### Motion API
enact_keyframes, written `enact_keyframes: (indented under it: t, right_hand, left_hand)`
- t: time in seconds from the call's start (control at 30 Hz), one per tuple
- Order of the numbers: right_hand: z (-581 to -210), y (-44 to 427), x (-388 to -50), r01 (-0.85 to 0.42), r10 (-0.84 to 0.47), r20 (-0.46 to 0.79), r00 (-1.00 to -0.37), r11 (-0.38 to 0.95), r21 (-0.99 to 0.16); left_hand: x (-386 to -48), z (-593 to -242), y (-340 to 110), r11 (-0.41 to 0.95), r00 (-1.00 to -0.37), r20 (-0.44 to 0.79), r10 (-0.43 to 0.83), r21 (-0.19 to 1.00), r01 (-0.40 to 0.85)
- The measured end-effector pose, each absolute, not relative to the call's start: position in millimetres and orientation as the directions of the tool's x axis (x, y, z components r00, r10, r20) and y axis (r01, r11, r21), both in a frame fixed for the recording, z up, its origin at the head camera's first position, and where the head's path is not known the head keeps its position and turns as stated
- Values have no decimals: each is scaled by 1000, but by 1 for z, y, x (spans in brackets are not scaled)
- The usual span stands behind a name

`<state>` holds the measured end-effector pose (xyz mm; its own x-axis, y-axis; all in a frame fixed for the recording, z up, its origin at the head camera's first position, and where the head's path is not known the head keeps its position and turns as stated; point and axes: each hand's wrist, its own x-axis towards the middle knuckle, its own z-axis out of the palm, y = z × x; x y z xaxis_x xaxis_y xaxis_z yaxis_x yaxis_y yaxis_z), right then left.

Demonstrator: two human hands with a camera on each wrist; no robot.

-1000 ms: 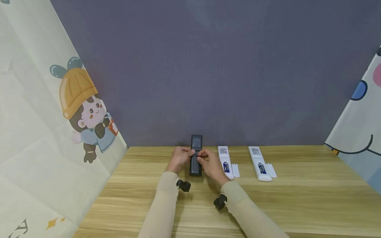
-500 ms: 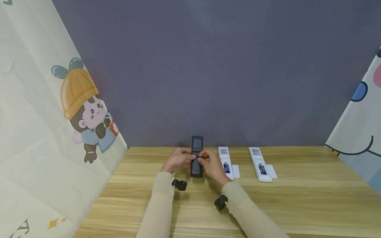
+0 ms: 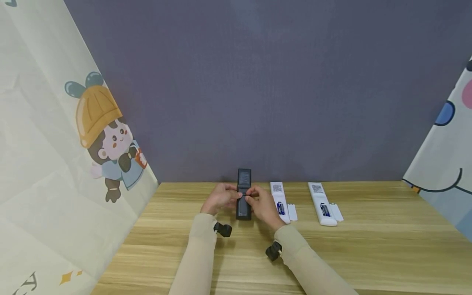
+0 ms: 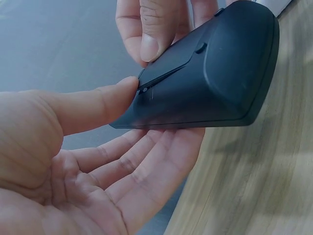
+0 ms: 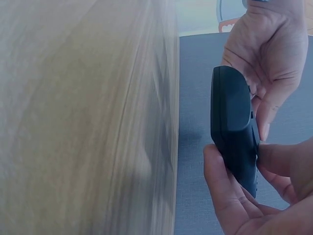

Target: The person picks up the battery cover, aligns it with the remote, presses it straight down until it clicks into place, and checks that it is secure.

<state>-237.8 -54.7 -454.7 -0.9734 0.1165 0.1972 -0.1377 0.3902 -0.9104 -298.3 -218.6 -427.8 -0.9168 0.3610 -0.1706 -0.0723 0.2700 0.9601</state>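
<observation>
- The left hand (image 3: 220, 198) is stretched out on the left side of the black remote (image 3: 243, 209), its thumb laid across toward the remote's upturned back, its fingers extended beneath
- The right hand (image 3: 263, 205) angles in from the other side, thumb and forefinger bent toward the left thumb
- Grip of the left hand: pinching the black remote between thumb above and fingers below
- Grip of the right hand: pinching the same remote, thumb against the back cover (image 4: 175, 56), other fingers on the opposite face
- The black remote sits between both grips, held above the counter (image 3: 387, 233), its length pointing away from the person
- A thin wedge-shaped gap shows along the back cover's edge, just beside the left thumb
- Two white remotes (image 3: 316, 197) lie on the counter, right of the right hand, each with a loose white lid (image 3: 336, 212) just beside it
</observation>
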Motion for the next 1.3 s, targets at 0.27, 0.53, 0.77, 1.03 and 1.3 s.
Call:
enact_keyframes:
  t: [0.27,0.53,0.77,1.03,1.3]
  right_hand:
    - [-456,-55,-238,-142,120,208,-971,409,-902]
    - [-457,-57,-238,-149,120,213,-970,400,-904]
    - [-459,-57,-239,-156,119,219,-968,397,-905]
    - [-460,-57,-239,-143,115,201,-973,384,-912]
    - [-461,-59,-239,-150,93,197,-976,367,-918]
  left_hand:
    - [-296,-427,-219,289,-922,-168,348,955,-65]
    - [-294,-427,-220,294,-925,-158,345,954,-53]
    - [-296,-429,-220,294,-925,-156,347,954,-50]
    - [-294,-427,-219,286,-925,-152,347,957,-50]
    - [-295,-429,-220,301,-931,-151,333,952,-47]
